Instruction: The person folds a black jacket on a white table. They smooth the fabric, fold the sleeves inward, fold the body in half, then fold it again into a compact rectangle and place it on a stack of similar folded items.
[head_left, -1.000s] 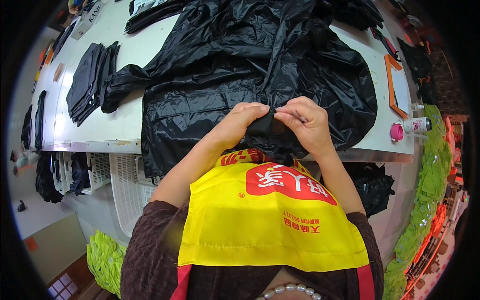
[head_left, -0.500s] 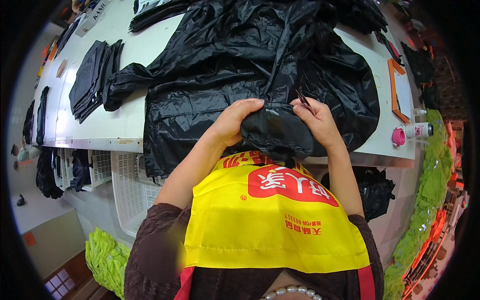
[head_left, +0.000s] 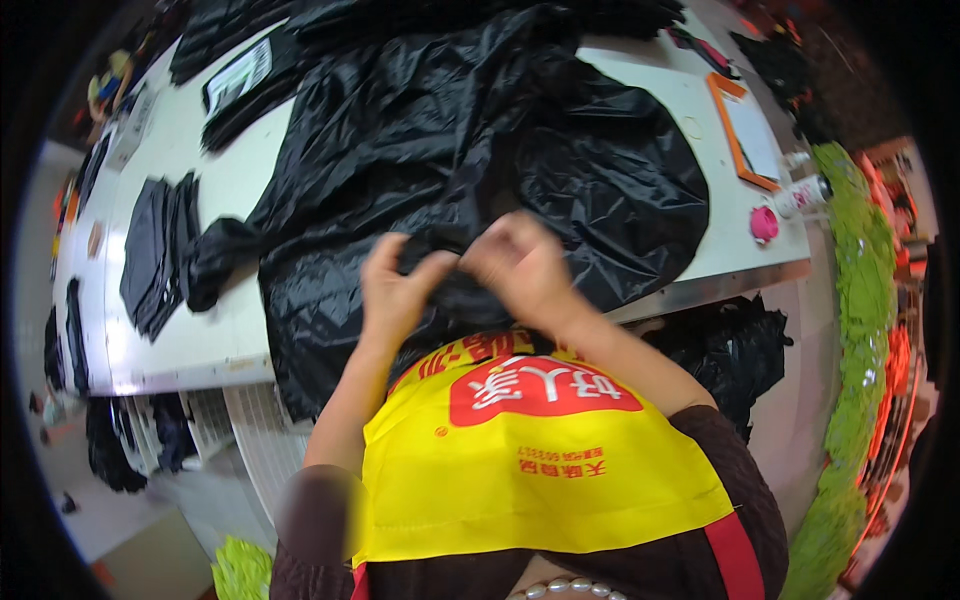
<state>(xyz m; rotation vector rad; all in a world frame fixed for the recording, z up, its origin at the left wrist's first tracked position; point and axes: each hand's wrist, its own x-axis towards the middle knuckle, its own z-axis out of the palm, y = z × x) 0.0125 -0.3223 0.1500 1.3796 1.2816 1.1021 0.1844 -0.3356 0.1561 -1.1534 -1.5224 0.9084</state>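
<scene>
In the head view, the left hand point(head_left: 392, 290) and the right hand point(head_left: 520, 265) are both closed on a bunched fold of the shiny black garment point(head_left: 480, 170), pinching it close together at the near edge of the white counter point(head_left: 200, 330), seemingly to bring that small part up for close handling. The rest of the garment lies spread across the counter and spills over its front edge toward the yellow apron point(head_left: 540, 460), while folded dark pieces point(head_left: 155, 250) sit well apart to the left and a pink cap point(head_left: 764, 223) and an orange-framed board point(head_left: 745, 130) lie to the right.
</scene>
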